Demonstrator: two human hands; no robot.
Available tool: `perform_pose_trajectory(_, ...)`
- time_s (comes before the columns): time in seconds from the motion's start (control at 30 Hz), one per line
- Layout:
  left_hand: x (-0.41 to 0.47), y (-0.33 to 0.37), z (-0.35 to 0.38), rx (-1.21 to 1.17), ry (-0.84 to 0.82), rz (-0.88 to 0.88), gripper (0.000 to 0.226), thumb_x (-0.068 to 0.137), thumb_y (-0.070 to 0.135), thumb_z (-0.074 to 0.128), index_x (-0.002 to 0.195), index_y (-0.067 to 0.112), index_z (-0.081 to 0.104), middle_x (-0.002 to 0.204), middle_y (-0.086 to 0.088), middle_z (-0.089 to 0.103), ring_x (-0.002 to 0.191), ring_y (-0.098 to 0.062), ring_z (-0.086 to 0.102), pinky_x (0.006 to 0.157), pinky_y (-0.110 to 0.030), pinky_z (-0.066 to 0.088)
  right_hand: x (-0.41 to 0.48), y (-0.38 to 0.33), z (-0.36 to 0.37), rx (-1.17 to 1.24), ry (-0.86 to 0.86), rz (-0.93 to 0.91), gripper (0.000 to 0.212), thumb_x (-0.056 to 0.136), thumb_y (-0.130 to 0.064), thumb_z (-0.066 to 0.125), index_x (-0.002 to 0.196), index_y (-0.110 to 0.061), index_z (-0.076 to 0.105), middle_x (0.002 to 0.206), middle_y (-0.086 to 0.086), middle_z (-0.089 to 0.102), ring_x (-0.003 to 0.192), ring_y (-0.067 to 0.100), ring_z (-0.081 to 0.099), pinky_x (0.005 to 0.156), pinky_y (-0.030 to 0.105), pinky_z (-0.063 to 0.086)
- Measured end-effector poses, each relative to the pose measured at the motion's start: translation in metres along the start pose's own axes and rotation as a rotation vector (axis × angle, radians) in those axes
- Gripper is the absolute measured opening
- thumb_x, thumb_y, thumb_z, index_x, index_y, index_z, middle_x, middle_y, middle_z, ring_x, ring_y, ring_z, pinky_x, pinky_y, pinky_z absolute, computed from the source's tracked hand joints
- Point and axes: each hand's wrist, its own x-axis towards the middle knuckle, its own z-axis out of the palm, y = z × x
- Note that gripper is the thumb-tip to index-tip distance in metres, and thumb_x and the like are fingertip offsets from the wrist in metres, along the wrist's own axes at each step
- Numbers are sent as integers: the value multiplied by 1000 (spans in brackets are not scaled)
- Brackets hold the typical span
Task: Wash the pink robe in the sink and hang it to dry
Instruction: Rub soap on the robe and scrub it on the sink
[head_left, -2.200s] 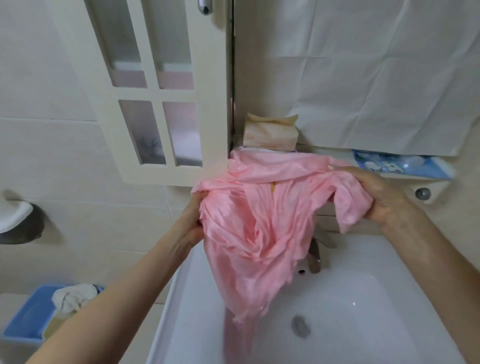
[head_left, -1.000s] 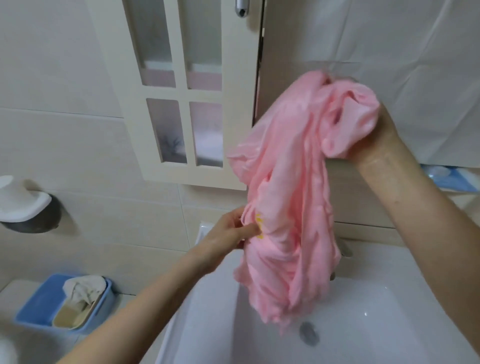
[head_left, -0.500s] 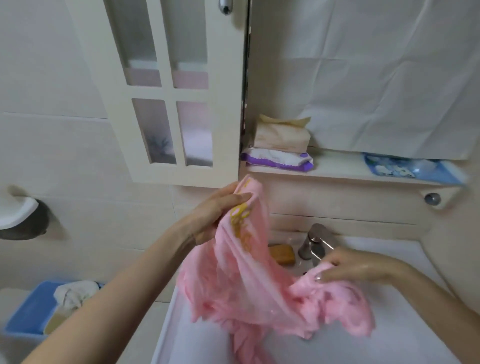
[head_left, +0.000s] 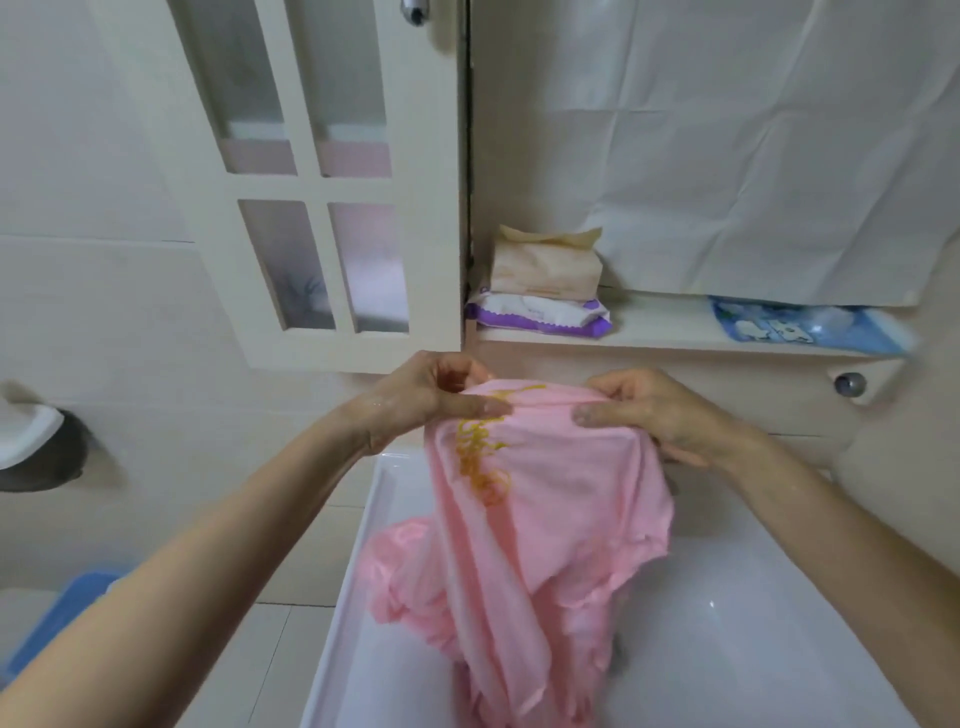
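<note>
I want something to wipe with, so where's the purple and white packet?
In the head view the purple and white packet lies at the left end of the cream wall shelf, under the beige tissue pack.

On my feed I see two arms, bare all the way to the picture's lower corners. The left forearm (head_left: 234, 545) and right forearm (head_left: 831, 519) are slim and uncovered. The left hand (head_left: 415, 400) and right hand (head_left: 660, 415) glisten wet, with small bright glints near the wrists. The thumbnails are short and rounded; blur hides finer detail.
</note>
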Motion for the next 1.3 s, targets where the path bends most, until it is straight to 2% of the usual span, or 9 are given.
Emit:
perform_pose_trajectory(0.17, -9, -8, -20, 9, 146, 7, 9, 74, 5, 73, 75, 9, 65, 65, 5, 64, 60, -4, 58, 59, -13, 47, -10, -24, -18, -296, -233, 197, 64, 53, -48, 87, 90, 1, 71, 96, 32, 67, 79, 47, 64, 73, 54, 50)
perform_pose_trajectory(0.4, -25, -48, 16, 642, 630, 314, 20, 84, 32, 58, 95, 15, 56, 89, 8, 53, 80, -8, 48, 74, -19, 37, -6, -36, 7, 262, -85, 162, 13, 69, -17, 76, 76, -7, 73, 77, 12, 69, 66, 18, 66, 64, 27, 57)
perform_pose_trajectory(0.5, -53, -50, 83, 408, 367, 248, 27, 81, 50, 50, 91, 26, 46, 83, 10, 53, 73, -9, 51, 70, -27, 45, 8, -33, 24, 526, -12, 167, 36, 75, -21, 73, 106, -6, 62, 100, 20, 59, 96, 29, 59, 97, 42, 46)
perform_pose_trajectory(0.67, -41, -70, 110, 293, 205, 75, 30, 84, 44, 54, 78, 14, 53, 71, 8, 46, 67, -1, 43, 66, -20, 39, 15, -24, 25, 557, -32, 150, 47, 48, -28, 92, 82, -11, 64, 80, 10, 60, 78, 22, 60, 80, 35, 51)
perform_pose_trajectory(0.73, -41, -58, 98, 62, 167, 5, 38, 86, 37, 51, 91, 0, 61, 78, 1, 51, 73, -7, 47, 71, -27, 41, 10, -22, 20, 374, 2, 189, 40, 55, -30, 90, 83, -10, 68, 85, 11, 65, 81, 25, 63, 82, 37, 51)
perform_pose_trajectory(0.9, -46, -50, 103, -383, 118, -226, 18, 96, 17, 50, 90, 4, 62, 59, 9, 60, 52, -3, 56, 56, -20, 49, -1, -4, 24, -1133, 508, 59, 32, 84, -50, 63, 93, -20, 60, 92, -3, 61, 88, 19, 57, 73, 30, 43)
perform_pose_trajectory(1.0, -35, -57, 110, -593, 261, -330, 21, 92, 23, 57, 97, 5, 66, 74, -3, 66, 58, -9, 61, 58, -24, 49, -29, 8, 40, -412, 306, 73, 27, 75, -39, 75, 77, -18, 59, 68, -4, 61, 63, 15, 56, 56, 24, 45)
perform_pose_trajectory(1.17, -23, -57, 123, -466, 307, -329, 36, 85, 40, 62, 65, 10, 62, 74, -10, 67, 68, -17, 65, 62, -26, 54, -49, 74, 80, -327, 367, 35, 53, 57, -42, 84, 86, -27, 43, 80, -1, 60, 71, 15, 59, 63, 28, 50)
perform_pose_trajectory(1.3, -16, -53, 118, 445, 243, -292, 49, 93, 54, 44, 80, 15, 70, 90, -4, 72, 90, -22, 65, 81, -35, 51, -56, 88, 70, -208, 548, -114, 52, 78, 12, 63, 95, -36, 48, 80, -5, 63, 65, 0, 57, 59, 9, 40)
